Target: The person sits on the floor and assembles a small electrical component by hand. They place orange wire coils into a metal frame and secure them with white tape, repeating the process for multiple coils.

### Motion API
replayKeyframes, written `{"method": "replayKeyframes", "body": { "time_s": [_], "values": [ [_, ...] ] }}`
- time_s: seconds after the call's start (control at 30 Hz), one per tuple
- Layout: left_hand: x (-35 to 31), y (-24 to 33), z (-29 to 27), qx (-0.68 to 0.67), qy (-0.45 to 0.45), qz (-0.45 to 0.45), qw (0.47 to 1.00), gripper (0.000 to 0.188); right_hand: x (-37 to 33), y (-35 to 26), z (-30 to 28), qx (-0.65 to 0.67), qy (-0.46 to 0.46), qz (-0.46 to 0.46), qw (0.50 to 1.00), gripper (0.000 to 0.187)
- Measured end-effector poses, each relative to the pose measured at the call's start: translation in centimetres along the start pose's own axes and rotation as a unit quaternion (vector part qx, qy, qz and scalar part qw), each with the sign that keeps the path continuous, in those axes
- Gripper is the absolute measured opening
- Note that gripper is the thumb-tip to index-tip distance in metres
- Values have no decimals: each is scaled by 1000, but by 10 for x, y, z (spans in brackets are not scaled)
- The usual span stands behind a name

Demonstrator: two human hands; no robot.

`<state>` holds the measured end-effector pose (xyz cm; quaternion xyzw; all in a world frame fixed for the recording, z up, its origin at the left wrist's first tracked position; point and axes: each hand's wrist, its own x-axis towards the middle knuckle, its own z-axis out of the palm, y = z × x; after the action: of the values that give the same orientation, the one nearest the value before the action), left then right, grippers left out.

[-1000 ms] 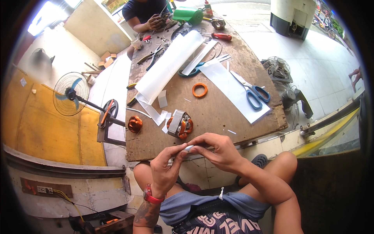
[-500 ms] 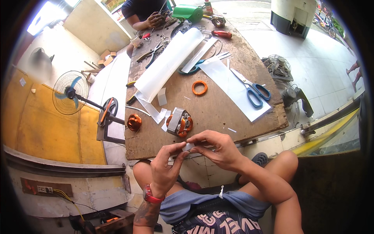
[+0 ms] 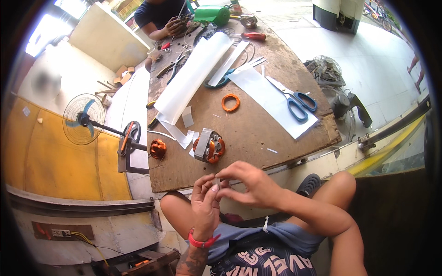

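Note:
Just past the table's near edge, my left hand (image 3: 206,202) pinches a small white strip of paper or film (image 3: 216,182), mostly hidden by the fingers. My right hand (image 3: 251,185) reaches in from the right, its thumb and fingertips closed at the same strip. Beyond them a motor stator (image 3: 209,146), a grey core with copper windings and pale insulation, rests on the table. To its left lies a bundle of copper wire (image 3: 157,149). White paper scraps (image 3: 186,139) lie beside the stator, and a ring of orange wire (image 3: 230,103) sits farther back.
A roll of white film (image 3: 193,76) runs across the wooden table (image 3: 258,124). Blue-handled scissors (image 3: 298,106) lie on a white sheet (image 3: 262,96); another pair (image 3: 221,80), pliers (image 3: 176,68) and a red screwdriver (image 3: 254,36) lie farther off. A co-worker's hand (image 3: 174,26) works at the far end.
My hands have drawn closer together around the strip, and the left one has turned more upright. Less of the strip shows now. The view has shifted slightly.

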<state>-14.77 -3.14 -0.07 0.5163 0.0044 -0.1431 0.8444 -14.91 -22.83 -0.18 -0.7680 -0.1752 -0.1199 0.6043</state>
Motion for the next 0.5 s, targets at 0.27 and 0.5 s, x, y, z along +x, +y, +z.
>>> {"method": "replayKeyframes", "body": {
  "time_s": [0.27, 0.5],
  "values": [
    [-11, -16, -12, -34, 48, -30, 998, 25, -13, 12, 6, -156, -1, -97, 983, 32],
    [52, 33, -35, 520, -43, 170, 836, 82, 16, 36, -16, -108, 125, 35, 986, 21]
  ]
}}
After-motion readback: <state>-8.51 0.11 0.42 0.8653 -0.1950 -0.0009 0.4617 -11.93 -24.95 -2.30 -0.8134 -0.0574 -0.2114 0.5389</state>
